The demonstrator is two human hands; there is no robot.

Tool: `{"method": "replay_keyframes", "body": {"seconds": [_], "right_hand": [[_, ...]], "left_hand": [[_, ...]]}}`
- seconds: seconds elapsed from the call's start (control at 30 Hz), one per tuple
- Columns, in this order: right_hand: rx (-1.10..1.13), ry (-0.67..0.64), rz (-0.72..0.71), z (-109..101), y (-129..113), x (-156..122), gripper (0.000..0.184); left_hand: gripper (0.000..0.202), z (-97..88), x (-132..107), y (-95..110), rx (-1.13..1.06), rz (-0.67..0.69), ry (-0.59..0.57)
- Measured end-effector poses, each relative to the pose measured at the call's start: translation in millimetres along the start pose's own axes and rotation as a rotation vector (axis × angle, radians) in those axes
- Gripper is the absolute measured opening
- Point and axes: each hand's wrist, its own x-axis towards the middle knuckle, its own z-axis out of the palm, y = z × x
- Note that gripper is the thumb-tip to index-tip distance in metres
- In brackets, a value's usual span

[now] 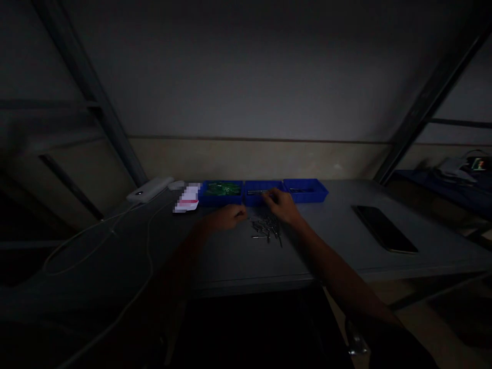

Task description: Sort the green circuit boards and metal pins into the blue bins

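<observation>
Small metal pieces, thin like pins or screws (266, 225), lie in a loose pile on the grey table. My left hand (229, 216) is just left of the pile, its fingers curled closed; whatever they hold is too dark to make out. At the front edge of the middle blue bin (264, 200), my right hand (282, 206) has thumb and fingers pinched together. Slim metal pieces (253, 192) show in that bin beside the fingertips. Whether the pinch holds one of them is unclear.
A left blue bin (223, 202) holds green packets (223, 189); a right blue bin (307, 197) holds a few thin pieces. A phone (385, 229) lies at right. At left are a white power bank (150, 189), cables (149, 241) and a white packet (187, 198).
</observation>
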Motion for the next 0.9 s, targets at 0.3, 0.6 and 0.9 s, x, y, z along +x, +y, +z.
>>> {"method": "replay_keyframes", "body": {"seconds": [0.3, 0.6, 0.9], "right_hand": [[0.127, -0.194, -0.213, 15, -14, -11, 0.012], [-0.014, -0.126, -0.172, 14, -10, -6, 0.021], [-0.080, -0.123, -0.157, 9, -14, -7, 0.030]], "left_hand": [[0.010, -3.4, 5, 5, -0.082, 0.025, 0.244], [0.010, 1.9, 8, 15, -0.196, -0.008, 0.353], [0.013, 7.7, 10, 21, -0.012, -0.021, 0.401]]}}
